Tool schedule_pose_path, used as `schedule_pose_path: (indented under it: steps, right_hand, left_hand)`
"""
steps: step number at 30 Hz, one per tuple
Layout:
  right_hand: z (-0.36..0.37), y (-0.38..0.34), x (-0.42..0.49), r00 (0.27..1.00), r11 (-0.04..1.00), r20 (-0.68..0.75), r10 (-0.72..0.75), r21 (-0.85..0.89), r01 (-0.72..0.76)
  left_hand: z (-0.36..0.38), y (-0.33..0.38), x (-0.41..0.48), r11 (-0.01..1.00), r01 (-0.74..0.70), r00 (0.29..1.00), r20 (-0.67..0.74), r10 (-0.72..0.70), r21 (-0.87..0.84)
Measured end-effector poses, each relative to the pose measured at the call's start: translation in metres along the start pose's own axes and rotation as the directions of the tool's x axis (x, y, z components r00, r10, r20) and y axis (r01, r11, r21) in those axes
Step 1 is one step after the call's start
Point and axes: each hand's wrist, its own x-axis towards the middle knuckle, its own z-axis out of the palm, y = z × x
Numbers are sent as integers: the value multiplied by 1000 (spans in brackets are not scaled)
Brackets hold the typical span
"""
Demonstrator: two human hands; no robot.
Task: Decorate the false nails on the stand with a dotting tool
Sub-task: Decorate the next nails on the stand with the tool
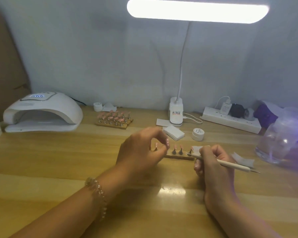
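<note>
— Where is the stand (181,157)?
— Mid-table (58,160), on glossy wood: a thin wooden strip carrying pink nails (181,147) on dark cone holders. The right hand (213,162) has its fingers wrapped round a matte cream tool (230,164), its metal tip by the rightmost nail.
— And the left hand (141,150)?
— Fingers curled over the stand's left end, hiding it. Whether they pinch a nail, I cannot tell. The script on the jar (198,134) is too blurred to read.

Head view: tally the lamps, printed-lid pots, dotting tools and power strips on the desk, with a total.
Lamps: 2, curing lamp and desk lamp
Printed-lid pots: 2, one at the back, one mid-right
Dotting tool: 1, held in the right hand
Power strip: 1
Total: 6
</note>
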Motion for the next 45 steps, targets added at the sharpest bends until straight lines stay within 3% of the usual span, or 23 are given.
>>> schedule_pose_path:
  steps: [3,8,13,21,37,45]
  right_hand:
    - [0,1,1,1000,1000,11,5,-28,-4]
    - [0,2,1,1000,998,31,0,-69,2]
    - [1,3,2,999,996,47,-13,-84,17]
    - [2,2,0,997,993,77,-27,-113,35]
    - [3,2,-1,996,992,89,-33,-118,43]
    - [3,3,-1,997,992,70,-32,-116,40]
  left_hand:
    - [-12,-3,25,997,80,997,6,-79,-21]
    - [-9,-4,44,990,134,979,161,-126,-36]
    - [2,-7,42,985,73,955,275,-114,154]
    - [7,-15,43,974,26,946,310,-98,227]
    - [14,-19,42,960,-16,957,282,-66,281]
    - [23,-9,36,912,-168,979,170,111,373]
